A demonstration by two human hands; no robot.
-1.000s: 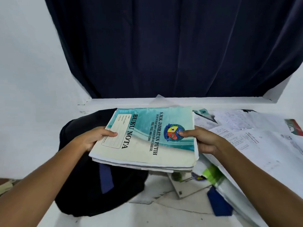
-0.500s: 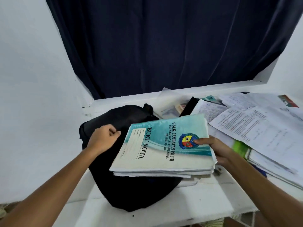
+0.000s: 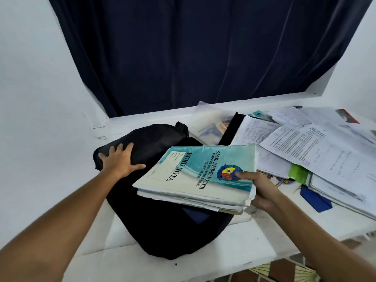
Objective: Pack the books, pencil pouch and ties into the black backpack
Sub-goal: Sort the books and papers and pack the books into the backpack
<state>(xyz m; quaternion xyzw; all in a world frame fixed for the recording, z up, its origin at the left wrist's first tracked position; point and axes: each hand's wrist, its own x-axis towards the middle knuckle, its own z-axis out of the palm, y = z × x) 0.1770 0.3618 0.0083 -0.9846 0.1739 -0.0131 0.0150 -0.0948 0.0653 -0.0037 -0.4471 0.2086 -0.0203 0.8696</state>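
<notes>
Holding the stack of notebooks (image 3: 195, 178) above the black backpack (image 3: 162, 226), the right hand (image 3: 262, 190) was clamped on its near edge, thumb on the cover crest. The left hand (image 3: 120, 159) was spread flat, gripping nothing, on the bag's upper flap at ten o'clock from the stack. The opening, not visible, would best be found and held wide first, then the stack slid in spine-first so loose pages were not caught.

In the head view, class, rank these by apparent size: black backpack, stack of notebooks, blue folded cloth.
1. black backpack
2. stack of notebooks, though nearer the camera and covering part of the backpack
3. blue folded cloth
</notes>
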